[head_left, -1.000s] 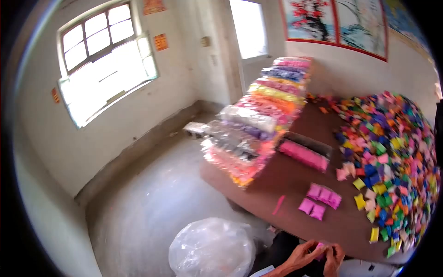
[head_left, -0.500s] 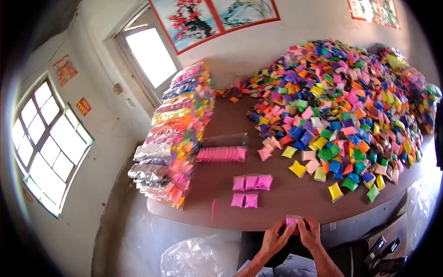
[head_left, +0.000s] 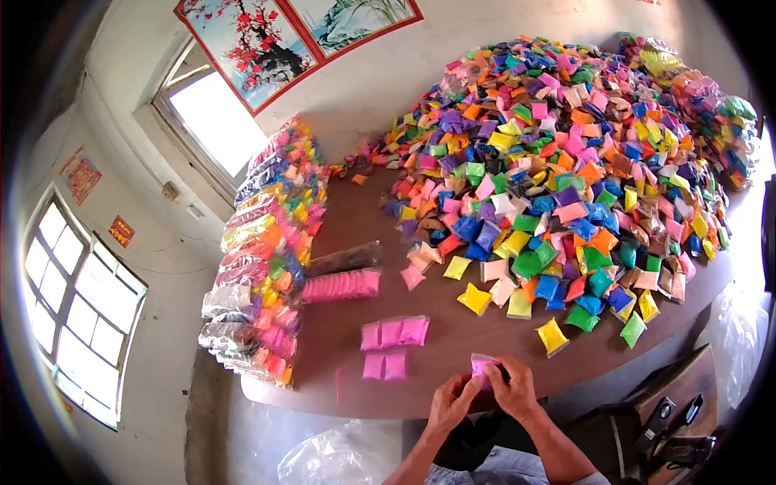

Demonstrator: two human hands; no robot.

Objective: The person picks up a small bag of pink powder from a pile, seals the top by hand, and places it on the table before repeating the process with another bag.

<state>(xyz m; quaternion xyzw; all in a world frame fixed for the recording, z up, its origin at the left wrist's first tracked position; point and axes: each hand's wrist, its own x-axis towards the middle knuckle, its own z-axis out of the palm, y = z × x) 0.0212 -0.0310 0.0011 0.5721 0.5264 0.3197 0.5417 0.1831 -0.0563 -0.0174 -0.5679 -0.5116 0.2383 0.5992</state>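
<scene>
- The left hand (head_left: 453,402) and right hand (head_left: 515,388) pinch a pink packet (head_left: 482,366) between narrowed fingers; uneven pulling could crease or split its thin film.
- How firmly each fingertip presses is impossible to tell; a loose pinch on slick plastic could let the packet slip.
- The held packet is in front of the person, near the table's (head_left: 453,331) near edge, so a fumble could send it down to the lap or floor.
- Beyond the left hand lie a row of three magenta packets (head_left: 394,332) and a pair of magenta packets (head_left: 384,365); a dragging wrist or sleeve could skew them.
- The thin pink strip (head_left: 338,385) lies close to the edge, where a brush could knock it off.
- Farther out, the loose, steep heap of colored packets (head_left: 550,186) could slide if bumped, mixing colors.
- The overlapping bagged bundles (head_left: 259,259) run along the table's left side; a nudge could tip one over.
</scene>
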